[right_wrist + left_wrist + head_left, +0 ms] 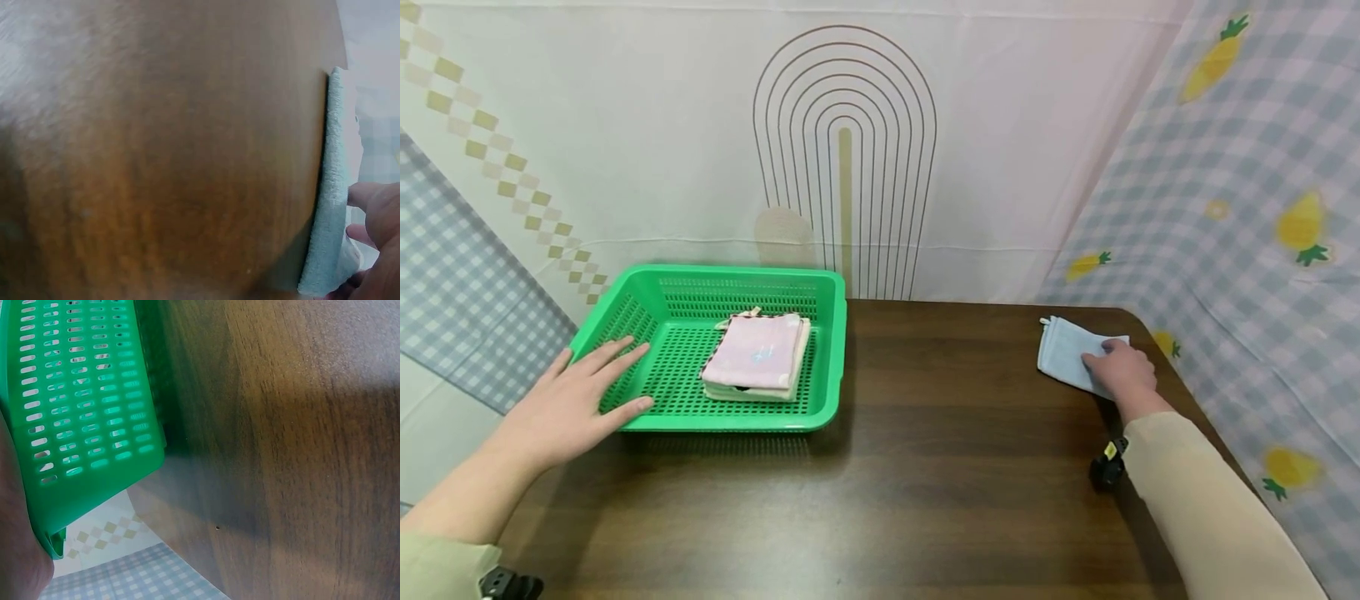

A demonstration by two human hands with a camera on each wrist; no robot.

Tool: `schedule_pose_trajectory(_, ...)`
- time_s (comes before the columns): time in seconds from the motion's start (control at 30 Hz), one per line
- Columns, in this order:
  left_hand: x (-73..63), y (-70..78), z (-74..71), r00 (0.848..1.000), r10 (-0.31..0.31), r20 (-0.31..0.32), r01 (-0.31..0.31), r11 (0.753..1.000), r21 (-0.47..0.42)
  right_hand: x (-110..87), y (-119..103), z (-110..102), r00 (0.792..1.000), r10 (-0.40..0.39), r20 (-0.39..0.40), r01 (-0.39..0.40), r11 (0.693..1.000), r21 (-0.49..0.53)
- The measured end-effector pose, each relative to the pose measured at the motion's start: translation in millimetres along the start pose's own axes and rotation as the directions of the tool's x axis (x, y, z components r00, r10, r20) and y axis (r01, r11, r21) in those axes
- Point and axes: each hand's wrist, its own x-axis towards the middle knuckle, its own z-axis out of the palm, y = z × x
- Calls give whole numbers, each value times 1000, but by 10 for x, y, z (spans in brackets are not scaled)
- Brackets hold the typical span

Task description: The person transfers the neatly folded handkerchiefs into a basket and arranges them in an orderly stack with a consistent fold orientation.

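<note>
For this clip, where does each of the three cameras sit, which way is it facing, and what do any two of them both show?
Head: on the person's head, facing forward and down at the wooden table, green basket and blue cloth; the left hand, right hand and both forearms show.
Left wrist: by the left hand, facing the basket's slotted wall and table edge; a sliver of hand shows at the left border.
Right wrist: low over the table, facing the cloth's edge; fingers show.
Shared: head and left wrist both show the basket; head and right wrist the cloth.
</note>
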Motion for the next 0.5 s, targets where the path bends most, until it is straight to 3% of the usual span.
schedule_pose_trajectory(0.27,10,14,-14,1000,4,7,-4,1000,4,13,68,-64,997,-15,77,4,990,143)
schedule_pose_trajectory(0.5,2,10,-17,1000,1,5,-1,1000,5,73,114,-74,995,-16,103,-4,981,195)
